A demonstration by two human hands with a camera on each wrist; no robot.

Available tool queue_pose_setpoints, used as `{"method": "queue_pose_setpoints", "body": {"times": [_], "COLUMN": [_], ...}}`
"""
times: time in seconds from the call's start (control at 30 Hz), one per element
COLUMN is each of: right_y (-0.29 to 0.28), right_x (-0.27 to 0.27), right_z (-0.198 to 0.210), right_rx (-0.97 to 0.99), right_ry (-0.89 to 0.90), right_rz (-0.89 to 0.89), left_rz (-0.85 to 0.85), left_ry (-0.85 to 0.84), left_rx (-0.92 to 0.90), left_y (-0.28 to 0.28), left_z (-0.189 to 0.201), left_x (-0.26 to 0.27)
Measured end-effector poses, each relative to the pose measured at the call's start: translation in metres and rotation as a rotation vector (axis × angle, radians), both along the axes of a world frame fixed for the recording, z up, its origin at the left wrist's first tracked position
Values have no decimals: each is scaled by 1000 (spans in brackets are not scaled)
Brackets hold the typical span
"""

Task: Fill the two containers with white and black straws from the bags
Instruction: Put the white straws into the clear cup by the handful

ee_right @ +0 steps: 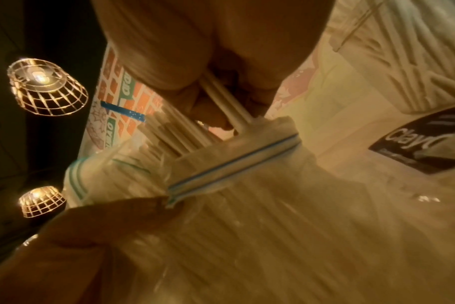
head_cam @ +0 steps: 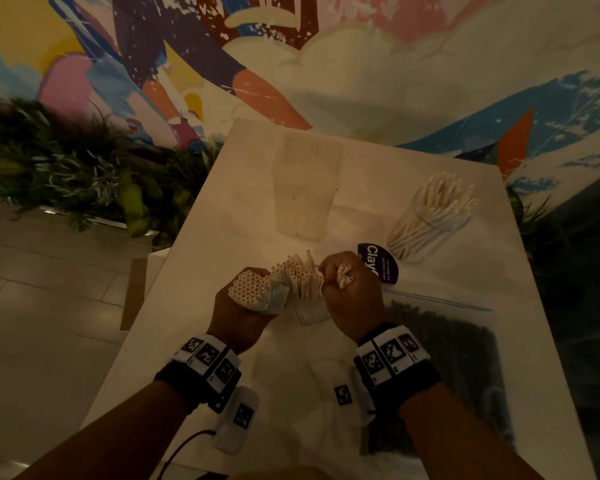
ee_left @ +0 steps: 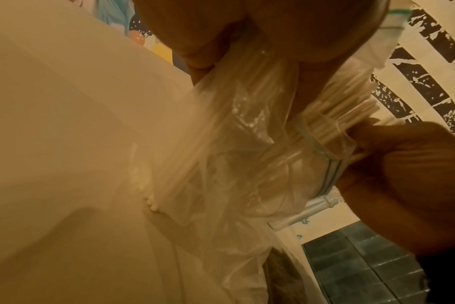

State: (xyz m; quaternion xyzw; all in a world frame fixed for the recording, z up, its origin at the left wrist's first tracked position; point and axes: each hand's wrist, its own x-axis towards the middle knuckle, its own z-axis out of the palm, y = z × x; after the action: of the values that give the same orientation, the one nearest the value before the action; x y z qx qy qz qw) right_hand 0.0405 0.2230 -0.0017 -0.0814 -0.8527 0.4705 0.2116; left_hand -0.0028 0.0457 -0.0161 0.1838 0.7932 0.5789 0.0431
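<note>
My left hand (head_cam: 246,306) grips a clear zip bag (head_cam: 305,306) together with a thick bunch of white straws (head_cam: 252,289), ends up. More white straws (head_cam: 297,271) stick out of the bag's mouth between my hands. My right hand (head_cam: 347,289) holds a few white straws (head_cam: 344,276) in its fist just above the bag's zip strip (ee_right: 234,162). One clear container (head_cam: 430,220) at the right holds many white straws. A second clear container (head_cam: 305,185) stands farther back; I cannot tell what is in it. A bag of black straws (head_cam: 440,375) lies flat to the right.
The white table (head_cam: 194,265) carries a dark round sticker (head_cam: 378,261) beside the filled container. Plants (head_cam: 66,168) line the floor to the left, under a painted wall. A small white tagged device (head_cam: 238,420) lies by my left wrist.
</note>
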Motion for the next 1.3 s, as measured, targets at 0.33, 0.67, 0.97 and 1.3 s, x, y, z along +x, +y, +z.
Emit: {"method": "queue_pose_setpoints", "body": {"times": [0.33, 0.67, 0.97, 1.3], "right_y": [-4, -12, -3, -1], "right_x": [7, 15, 19, 18], "right_z": [-22, 9, 51, 54], "right_rx": [94, -464, -643, -642], "right_ry": [-114, 81, 300, 297], "right_rz": [109, 58, 98, 117], "left_rz": [-54, -42, -34, -25], "left_ry": [124, -25, -46, -51], "left_rx": [-99, 106, 125, 105], "left_y": [2, 0, -1, 0], "left_z": [11, 6, 2, 4], "left_x": [5, 8, 7, 7]}}
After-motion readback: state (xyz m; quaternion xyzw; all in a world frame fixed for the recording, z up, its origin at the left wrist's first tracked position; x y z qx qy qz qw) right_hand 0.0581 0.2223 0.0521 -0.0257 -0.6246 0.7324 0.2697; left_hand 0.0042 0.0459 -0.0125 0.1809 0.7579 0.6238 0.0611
